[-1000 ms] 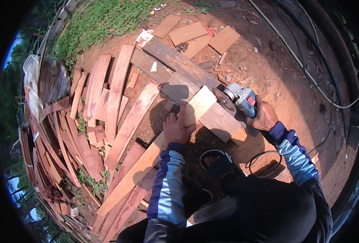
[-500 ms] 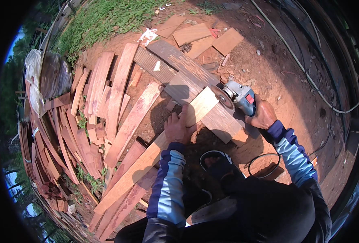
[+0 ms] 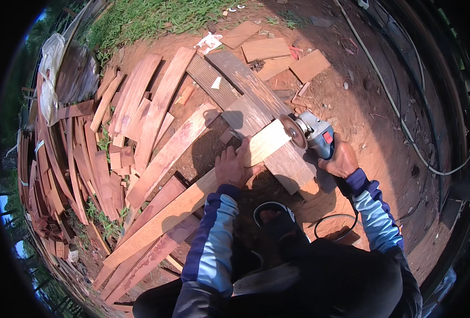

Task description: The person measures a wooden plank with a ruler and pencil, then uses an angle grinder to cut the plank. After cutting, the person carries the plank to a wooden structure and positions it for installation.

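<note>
Plank (image 3: 192, 203), light brown, lies diagonally from the near left to the centre right, its far right end bearing on weathered boards (image 3: 248, 116) laid on the ground (image 3: 375, 132).

Left hand (image 3: 235, 165): clasped over the plank a little short of that end, thumb toward the near edge. Right hand (image 3: 340, 159): wrapped around the body of an angle grinder (image 3: 319, 139). Whether its switch is pressed cannot be told.

Status of work, as judged from the view: positioning appears complete. The plank is supported and steadied, and the disc (image 3: 294, 131) is presented at its far right end. Actual contact, and whether the disc is turning, cannot be confirmed. The surface at this end looks paler than the rest; sunlight or abrasion may account for it. No cut line across the plank can be made out, so work at this end is probably unfinished.

Further stock: many loose reddish boards (image 3: 160, 103) lie to the left. Short wood pieces (image 3: 309, 65) lie at the far side; their condition relative to the work cannot be determined.
</note>
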`<state>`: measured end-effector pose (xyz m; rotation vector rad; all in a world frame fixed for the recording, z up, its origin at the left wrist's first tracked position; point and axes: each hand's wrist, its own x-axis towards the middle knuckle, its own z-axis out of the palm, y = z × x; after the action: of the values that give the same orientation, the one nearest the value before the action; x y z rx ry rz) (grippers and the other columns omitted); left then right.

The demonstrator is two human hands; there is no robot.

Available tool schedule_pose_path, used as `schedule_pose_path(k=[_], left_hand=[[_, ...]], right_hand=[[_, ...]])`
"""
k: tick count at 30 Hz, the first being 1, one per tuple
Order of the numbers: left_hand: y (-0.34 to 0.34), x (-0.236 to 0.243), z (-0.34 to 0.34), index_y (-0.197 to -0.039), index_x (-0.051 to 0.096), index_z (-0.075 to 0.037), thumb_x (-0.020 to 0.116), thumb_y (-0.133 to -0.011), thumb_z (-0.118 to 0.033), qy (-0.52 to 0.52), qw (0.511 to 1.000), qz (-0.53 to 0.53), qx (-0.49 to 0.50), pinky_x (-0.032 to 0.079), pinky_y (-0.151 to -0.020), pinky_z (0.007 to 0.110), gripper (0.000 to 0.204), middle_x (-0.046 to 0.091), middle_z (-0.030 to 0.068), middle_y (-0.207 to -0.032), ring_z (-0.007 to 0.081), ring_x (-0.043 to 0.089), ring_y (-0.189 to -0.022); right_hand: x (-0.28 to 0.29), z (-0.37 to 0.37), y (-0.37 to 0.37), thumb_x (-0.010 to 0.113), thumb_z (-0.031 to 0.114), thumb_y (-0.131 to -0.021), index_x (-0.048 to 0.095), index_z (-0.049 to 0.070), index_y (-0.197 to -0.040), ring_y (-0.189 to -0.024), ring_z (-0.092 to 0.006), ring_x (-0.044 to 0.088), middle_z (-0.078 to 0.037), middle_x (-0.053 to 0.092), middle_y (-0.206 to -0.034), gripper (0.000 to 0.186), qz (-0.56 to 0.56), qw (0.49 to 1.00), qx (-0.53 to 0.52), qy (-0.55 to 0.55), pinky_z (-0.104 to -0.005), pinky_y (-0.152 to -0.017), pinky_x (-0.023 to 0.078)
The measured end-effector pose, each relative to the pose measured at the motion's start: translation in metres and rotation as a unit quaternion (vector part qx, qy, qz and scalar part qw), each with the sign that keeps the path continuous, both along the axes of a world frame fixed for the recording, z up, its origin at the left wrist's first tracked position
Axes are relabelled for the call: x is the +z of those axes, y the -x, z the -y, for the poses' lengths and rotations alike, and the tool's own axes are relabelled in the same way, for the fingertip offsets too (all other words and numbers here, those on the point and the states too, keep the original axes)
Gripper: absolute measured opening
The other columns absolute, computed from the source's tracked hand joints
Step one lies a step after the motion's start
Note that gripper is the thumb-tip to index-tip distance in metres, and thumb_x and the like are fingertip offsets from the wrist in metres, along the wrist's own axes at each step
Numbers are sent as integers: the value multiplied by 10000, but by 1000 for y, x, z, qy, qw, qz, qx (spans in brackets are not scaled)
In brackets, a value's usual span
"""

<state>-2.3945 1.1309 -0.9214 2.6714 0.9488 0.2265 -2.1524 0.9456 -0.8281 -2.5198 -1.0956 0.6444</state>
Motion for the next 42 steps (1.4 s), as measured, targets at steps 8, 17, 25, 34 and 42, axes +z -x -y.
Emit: schedule_pose_path(k=[8, 17, 25, 34, 42], left_hand=[[0, 1, 1, -1421, 479, -267, 830, -582, -508, 7, 1000, -6, 1, 452, -768, 448, 941, 539, 78, -902, 293, 567, -883], [-1, 1, -1, -1422, 464, -269, 785, -631, -571, -4, 1000, -8, -12, 464, -756, 443, 905, 560, 98, -907, 297, 588, -875], [0, 3, -1, -1433, 440, -276, 759, -663, -614, 10, 1000, -15, -13, 472, -776, 463, 899, 583, 111, -921, 305, 603, -884], [2, 1, -1, -1426, 445, -280, 755, -666, -619, 2, 1000, -9, -13, 471, -778, 459, 887, 576, 105, -928, 302, 599, -890], [-1, 7, -1, -1419, 481, -237, 818, -636, -480, 45, 999, -11, 0, 455, -855, 460, 886, 549, 111, -960, 330, 564, -944]], right_hand=[[-2, -5, -2, 766, 221, -603, 517, -118, -995, -693, -451, 658, -300, 624, -718, 576, 4, 1000, -3, -3, -464, -644, 524], [-3, -2, -1, 764, 243, -626, 513, -124, -964, -672, -465, 652, -309, 622, -705, 559, 9, 1000, 12, -16, -481, -621, 521], [-4, 4, -1, 767, 264, -627, 506, -126, -978, -673, -467, 651, -308, 620, -699, 586, 15, 1000, 15, -16, -485, -619, 521], [-8, -5, -2, 785, 226, -589, 539, -104, -1048, -729, -406, 657, -274, 631, -761, 617, 7, 1000, -10, 18, -433, -673, 510], [1, -2, -9, 771, 255, -603, 515, -111, -987, -720, -470, 650, -307, 634, -749, 589, -11, 999, -24, -26, -480, -661, 520]])
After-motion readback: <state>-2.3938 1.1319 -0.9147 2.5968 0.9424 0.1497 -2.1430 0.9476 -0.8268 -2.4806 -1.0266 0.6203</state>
